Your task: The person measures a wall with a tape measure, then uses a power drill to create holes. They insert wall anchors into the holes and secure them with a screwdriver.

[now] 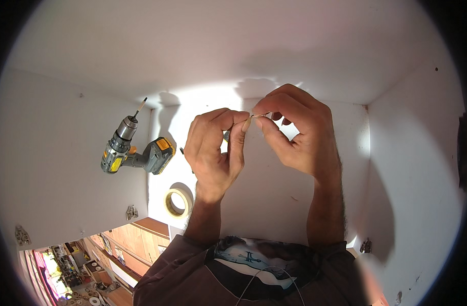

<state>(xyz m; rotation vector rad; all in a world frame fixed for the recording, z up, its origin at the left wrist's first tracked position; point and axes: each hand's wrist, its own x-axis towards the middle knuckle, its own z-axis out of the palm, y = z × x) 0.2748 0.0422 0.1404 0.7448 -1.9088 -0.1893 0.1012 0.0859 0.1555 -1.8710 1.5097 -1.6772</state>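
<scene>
My left hand [211, 148] and my right hand [302, 130] are raised close together in front of me. Between their fingertips runs a thin, short strand [260, 116], like a bit of wire, too small to name surely. Thumb and forefinger of the left hand pinch one end of it. On the right, thumb and forefinger close on the other end, the remaining fingers curled. Behind the left hand, a yellow and dark thing [226, 136] is mostly hidden.
White panels [264, 188] surround my hands like a cabinet interior. To the left stands a cordless drill [120, 145] with a long bit. A roll of masking tape [168, 204] lies beside my left forearm. Metal hinges [132, 212] sit on the left panel. A cluttered workshop [85, 270] shows at lower left.
</scene>
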